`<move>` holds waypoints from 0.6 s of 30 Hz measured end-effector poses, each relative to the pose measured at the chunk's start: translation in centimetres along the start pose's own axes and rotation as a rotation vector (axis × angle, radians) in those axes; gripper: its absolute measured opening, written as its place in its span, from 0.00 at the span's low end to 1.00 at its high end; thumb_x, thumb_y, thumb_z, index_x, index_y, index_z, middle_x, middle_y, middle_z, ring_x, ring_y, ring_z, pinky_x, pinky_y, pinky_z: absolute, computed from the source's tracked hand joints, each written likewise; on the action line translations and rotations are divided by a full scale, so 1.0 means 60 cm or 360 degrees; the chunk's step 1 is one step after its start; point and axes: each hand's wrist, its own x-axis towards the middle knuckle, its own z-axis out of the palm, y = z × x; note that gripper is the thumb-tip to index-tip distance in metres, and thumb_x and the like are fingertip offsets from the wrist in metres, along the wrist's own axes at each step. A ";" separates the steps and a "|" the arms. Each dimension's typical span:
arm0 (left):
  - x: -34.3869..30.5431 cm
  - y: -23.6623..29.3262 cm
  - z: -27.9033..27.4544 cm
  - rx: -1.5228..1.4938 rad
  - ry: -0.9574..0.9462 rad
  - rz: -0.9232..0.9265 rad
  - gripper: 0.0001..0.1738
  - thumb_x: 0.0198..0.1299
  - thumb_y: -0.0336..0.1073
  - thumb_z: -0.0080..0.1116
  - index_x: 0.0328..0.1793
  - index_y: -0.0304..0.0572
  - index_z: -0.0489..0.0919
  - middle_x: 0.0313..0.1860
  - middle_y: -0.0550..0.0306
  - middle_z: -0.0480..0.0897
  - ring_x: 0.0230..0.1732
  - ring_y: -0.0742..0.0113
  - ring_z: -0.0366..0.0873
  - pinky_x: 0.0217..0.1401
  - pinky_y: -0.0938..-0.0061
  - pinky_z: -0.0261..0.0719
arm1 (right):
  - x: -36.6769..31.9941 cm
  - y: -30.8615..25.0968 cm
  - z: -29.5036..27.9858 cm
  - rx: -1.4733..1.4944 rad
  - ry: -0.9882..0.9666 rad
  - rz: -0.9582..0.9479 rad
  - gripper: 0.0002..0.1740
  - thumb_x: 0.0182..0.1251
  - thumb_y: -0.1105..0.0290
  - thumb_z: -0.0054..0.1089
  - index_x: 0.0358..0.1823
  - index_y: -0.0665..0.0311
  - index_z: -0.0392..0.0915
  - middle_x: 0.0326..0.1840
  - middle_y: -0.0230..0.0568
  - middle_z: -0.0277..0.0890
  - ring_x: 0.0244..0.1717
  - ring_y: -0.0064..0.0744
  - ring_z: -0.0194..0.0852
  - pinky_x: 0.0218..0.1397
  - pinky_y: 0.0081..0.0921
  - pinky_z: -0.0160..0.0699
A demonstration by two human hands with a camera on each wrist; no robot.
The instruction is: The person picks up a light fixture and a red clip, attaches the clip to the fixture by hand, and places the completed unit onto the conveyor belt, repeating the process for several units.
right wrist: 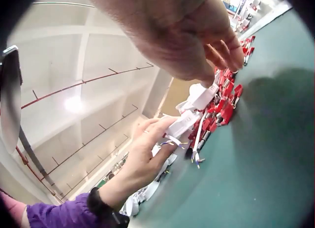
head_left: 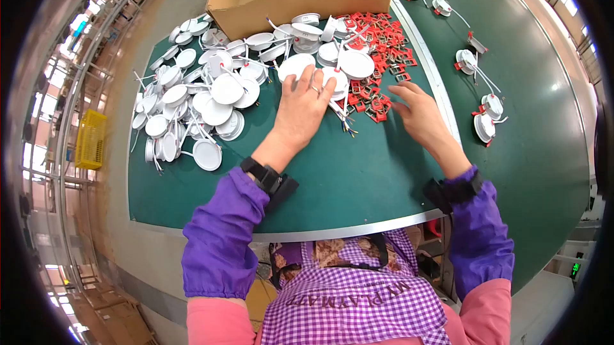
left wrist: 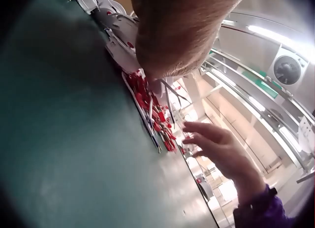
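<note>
My left hand [head_left: 302,111] grips a round white lamp [head_left: 334,82] at the near edge of a pile; in the right wrist view, its fingers [right wrist: 160,124] lie over the lamp's side with the thumb below. White wires with bare coloured ends [head_left: 347,126] hang beside it. Another white disc [head_left: 296,67] lies just beyond the fingertips. My right hand [head_left: 422,118] hovers at the right edge of a heap of red clips [head_left: 384,44], fingers loosely bent and apart, holding nothing visible. In the left wrist view that hand [left wrist: 221,149] also shows empty.
Many white lamps [head_left: 217,111] are heaped at the left of the green table [head_left: 300,198]. An open cardboard box [head_left: 307,0] stands behind the piles. Beyond a pale metal strip [head_left: 441,98], wired lamps [head_left: 491,107] lie in a line on the right. A yellow basket [head_left: 91,140] is at far left.
</note>
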 end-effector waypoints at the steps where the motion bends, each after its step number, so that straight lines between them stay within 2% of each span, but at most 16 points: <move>1: -0.007 0.009 -0.007 0.0018 -0.0004 -0.0006 0.21 0.54 0.31 0.50 0.57 0.47 0.74 0.55 0.53 0.73 0.63 0.56 0.63 0.59 0.59 0.59 | 0.009 0.001 0.016 -0.0126 0.0009 -0.0137 0.16 0.60 0.72 0.57 0.50 0.63 0.74 0.48 0.46 0.73 0.45 0.47 0.73 0.48 0.37 0.73; 5: -0.034 0.044 -0.043 -0.0075 -0.0049 -0.0081 0.22 0.53 0.31 0.51 0.57 0.47 0.74 0.55 0.51 0.73 0.63 0.54 0.63 0.58 0.59 0.60 | 0.020 -0.003 0.055 -0.0172 0.0022 -0.0191 0.14 0.60 0.70 0.57 0.48 0.62 0.75 0.46 0.44 0.73 0.47 0.46 0.71 0.50 0.38 0.72; 7: -0.047 0.053 -0.064 -0.0254 -0.0132 -0.0059 0.23 0.51 0.30 0.53 0.57 0.47 0.75 0.55 0.50 0.73 0.63 0.54 0.63 0.58 0.60 0.59 | 0.009 -0.011 0.056 -0.0357 -0.0139 -0.0184 0.12 0.58 0.70 0.58 0.44 0.62 0.76 0.44 0.42 0.73 0.47 0.45 0.71 0.50 0.36 0.72; 8: -0.054 0.054 -0.070 -0.0374 -0.0145 -0.0063 0.26 0.47 0.28 0.58 0.58 0.47 0.74 0.57 0.48 0.72 0.63 0.52 0.63 0.59 0.59 0.60 | 0.002 -0.018 0.052 -0.0348 -0.0184 -0.0150 0.11 0.56 0.71 0.59 0.42 0.61 0.77 0.44 0.41 0.73 0.47 0.44 0.70 0.50 0.36 0.72; 9: -0.058 0.052 -0.083 -0.0371 -0.0147 -0.0078 0.26 0.47 0.28 0.58 0.58 0.47 0.74 0.57 0.48 0.72 0.63 0.52 0.63 0.59 0.59 0.60 | -0.008 -0.021 0.048 -0.0347 -0.0195 -0.0162 0.11 0.56 0.71 0.59 0.42 0.61 0.77 0.44 0.41 0.73 0.47 0.44 0.70 0.50 0.36 0.72; 11: -0.063 0.040 -0.111 -0.0995 -0.0218 -0.0240 0.31 0.44 0.29 0.63 0.60 0.47 0.73 0.60 0.46 0.69 0.63 0.50 0.63 0.61 0.58 0.60 | -0.030 -0.020 0.038 -0.0258 -0.0196 -0.0153 0.09 0.55 0.72 0.59 0.39 0.61 0.77 0.45 0.41 0.73 0.47 0.44 0.70 0.50 0.36 0.71; 12: -0.072 0.032 -0.106 -0.1181 -0.0163 -0.0363 0.35 0.42 0.30 0.65 0.62 0.46 0.71 0.65 0.43 0.64 0.64 0.46 0.61 0.65 0.56 0.59 | -0.039 -0.022 0.033 -0.0257 -0.0197 -0.0154 0.09 0.55 0.72 0.59 0.39 0.61 0.77 0.45 0.41 0.73 0.47 0.44 0.70 0.50 0.36 0.71; 13: -0.078 0.023 -0.105 -0.1181 -0.0165 -0.0363 0.35 0.42 0.30 0.65 0.62 0.46 0.71 0.65 0.43 0.64 0.64 0.46 0.61 0.65 0.56 0.59 | -0.048 -0.024 0.028 -0.0229 -0.0193 -0.0141 0.08 0.54 0.73 0.59 0.37 0.62 0.77 0.45 0.41 0.73 0.47 0.44 0.70 0.50 0.36 0.71; 15: -0.082 0.002 -0.105 -0.0988 -0.0122 -0.0574 0.36 0.42 0.30 0.65 0.63 0.46 0.70 0.67 0.44 0.60 0.66 0.45 0.58 0.67 0.57 0.57 | -0.061 -0.023 0.023 -0.0203 -0.0183 -0.0136 0.07 0.53 0.74 0.60 0.35 0.63 0.76 0.45 0.41 0.73 0.47 0.44 0.70 0.49 0.36 0.71; 18: -0.107 -0.016 -0.081 -0.1066 -0.0182 -0.0632 0.36 0.41 0.29 0.65 0.63 0.44 0.70 0.67 0.45 0.60 0.66 0.46 0.56 0.68 0.58 0.57 | -0.069 -0.018 0.021 -0.0195 -0.0218 -0.0100 0.06 0.53 0.74 0.60 0.33 0.64 0.75 0.45 0.41 0.73 0.47 0.45 0.70 0.50 0.36 0.71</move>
